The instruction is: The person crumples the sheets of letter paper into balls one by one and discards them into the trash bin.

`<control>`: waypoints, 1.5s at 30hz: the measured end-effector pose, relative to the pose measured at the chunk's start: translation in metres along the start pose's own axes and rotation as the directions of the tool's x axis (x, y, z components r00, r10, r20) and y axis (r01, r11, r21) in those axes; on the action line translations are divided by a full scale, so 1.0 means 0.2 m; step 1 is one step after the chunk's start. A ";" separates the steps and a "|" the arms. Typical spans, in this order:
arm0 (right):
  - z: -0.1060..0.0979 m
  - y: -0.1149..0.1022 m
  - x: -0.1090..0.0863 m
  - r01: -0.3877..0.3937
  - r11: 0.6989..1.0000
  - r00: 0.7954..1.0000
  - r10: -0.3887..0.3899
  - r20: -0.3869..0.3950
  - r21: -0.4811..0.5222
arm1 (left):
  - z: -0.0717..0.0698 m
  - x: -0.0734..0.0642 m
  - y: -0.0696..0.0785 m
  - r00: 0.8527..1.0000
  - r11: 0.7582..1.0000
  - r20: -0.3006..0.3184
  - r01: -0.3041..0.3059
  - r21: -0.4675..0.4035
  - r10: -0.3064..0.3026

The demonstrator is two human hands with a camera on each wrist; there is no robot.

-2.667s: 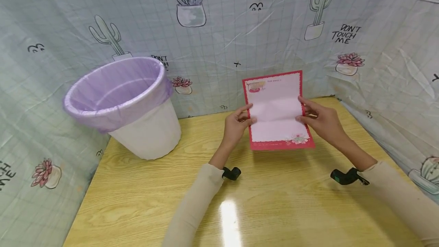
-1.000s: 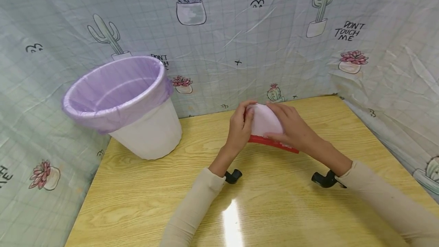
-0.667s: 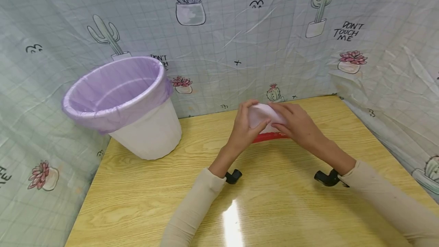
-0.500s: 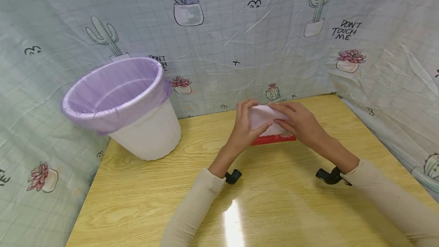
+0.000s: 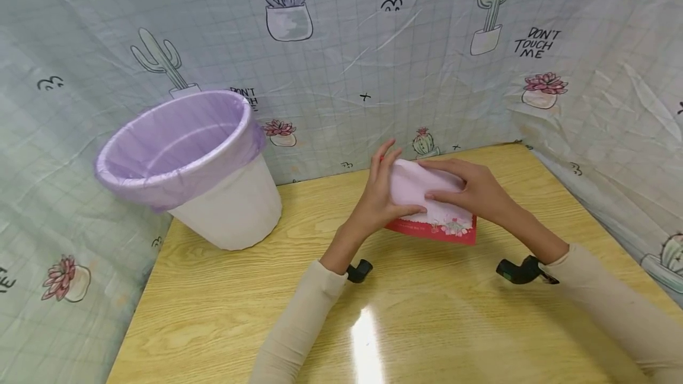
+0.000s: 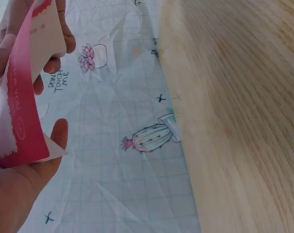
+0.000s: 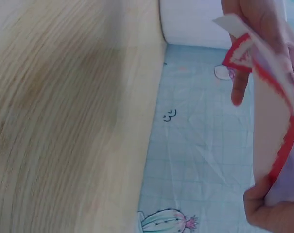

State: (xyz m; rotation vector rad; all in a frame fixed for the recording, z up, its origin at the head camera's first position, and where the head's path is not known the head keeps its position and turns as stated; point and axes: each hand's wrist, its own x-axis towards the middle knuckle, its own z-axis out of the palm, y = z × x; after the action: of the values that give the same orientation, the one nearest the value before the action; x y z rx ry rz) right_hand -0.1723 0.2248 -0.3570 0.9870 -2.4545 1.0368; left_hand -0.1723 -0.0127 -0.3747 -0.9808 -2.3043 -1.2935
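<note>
Both hands hold a pink sheet of letter paper with a red border, bent over at the top and raised above the table. My left hand is at the sheet's left side, thumb across its front and fingers up behind its upper left edge. On the right side my right hand pinches it, thumb in front and fingers along the folded top. The left wrist view has the curved paper from the side, with printed words on the red margin. In the right wrist view the layers of the paper stand apart.
A white bin with a purple liner stands at the back left of the wooden table. A cloth with printed cacti hangs behind and at both sides. Black wrist cameras sit below the wrists.
The sheet was held up flat, then bent over between the hands. Most recently its lower part swings down into view, the left fingers straighten upward and the right hand shifts slightly right.
</note>
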 end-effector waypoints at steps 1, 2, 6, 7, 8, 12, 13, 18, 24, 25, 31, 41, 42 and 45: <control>-0.01 0.00 0.00 -0.024 0.999 1.000 0.024 0.008 0.036 | 0.00 0.00 0.00 1.000 1.000 0.008 0.003 -0.001 -0.003; -0.01 0.00 0.00 -0.044 0.997 0.999 0.043 0.016 0.062 | -0.01 0.00 0.00 1.000 1.000 0.015 0.009 -0.001 -0.009; -0.03 0.00 0.00 -0.070 0.992 0.997 0.067 0.037 0.106 | -0.01 0.01 0.01 0.999 0.999 0.032 0.040 -0.004 -0.040; -0.03 -0.01 0.00 -0.070 0.992 0.997 0.066 0.041 0.110 | -0.02 0.01 0.01 0.998 0.999 0.032 0.047 0.000 -0.047; -0.02 -0.01 0.00 -0.063 0.991 0.997 0.059 0.044 0.114 | -0.02 0.01 0.01 0.998 0.999 0.031 0.052 0.003 -0.052; 0.00 -0.01 0.01 -0.039 0.990 0.999 0.034 0.036 0.139 | -0.01 0.01 0.03 0.996 0.997 0.030 0.079 0.012 -0.079; 0.01 -0.01 0.02 -0.033 0.987 0.999 0.028 0.031 0.156 | -0.01 0.01 0.03 0.996 0.996 0.036 0.086 0.007 -0.087; 0.04 -0.06 0.06 0.045 0.961 0.998 -0.054 0.026 0.272 | 0.00 0.00 0.04 0.991 0.994 0.081 0.106 -0.019 -0.104; 0.06 -0.09 0.09 0.063 0.937 0.996 -0.081 0.039 0.343 | -0.01 -0.02 0.05 0.990 0.990 0.063 0.127 -0.060 -0.123; 0.06 -0.09 0.10 0.061 0.930 0.996 -0.081 0.038 0.362 | -0.01 -0.02 0.05 0.989 0.985 0.078 0.133 -0.111 -0.125; 0.05 -0.09 0.12 0.130 0.912 0.991 -0.133 -0.020 0.389 | -0.02 -0.03 0.08 0.979 0.941 0.147 0.177 -0.289 -0.140; 0.03 -0.09 0.11 0.310 0.950 0.944 -0.303 -0.131 0.040 | -0.08 -0.03 0.05 0.998 0.929 0.012 0.058 -0.365 -0.058; 0.04 -0.09 0.11 0.306 0.952 0.946 -0.301 -0.122 0.024 | -0.08 -0.03 0.05 0.997 0.918 0.013 0.076 -0.389 -0.077; 0.05 -0.11 0.11 0.259 0.966 0.965 -0.259 -0.040 -0.003 | -0.08 -0.03 0.06 0.989 0.876 -0.004 0.130 -0.465 -0.149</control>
State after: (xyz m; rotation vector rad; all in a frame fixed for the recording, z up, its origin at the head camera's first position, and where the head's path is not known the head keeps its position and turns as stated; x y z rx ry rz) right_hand -0.1727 0.1963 -0.3426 1.2361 -2.2171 0.9611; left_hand -0.1601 -0.0241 -0.3616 -0.9214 -2.1057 -1.9700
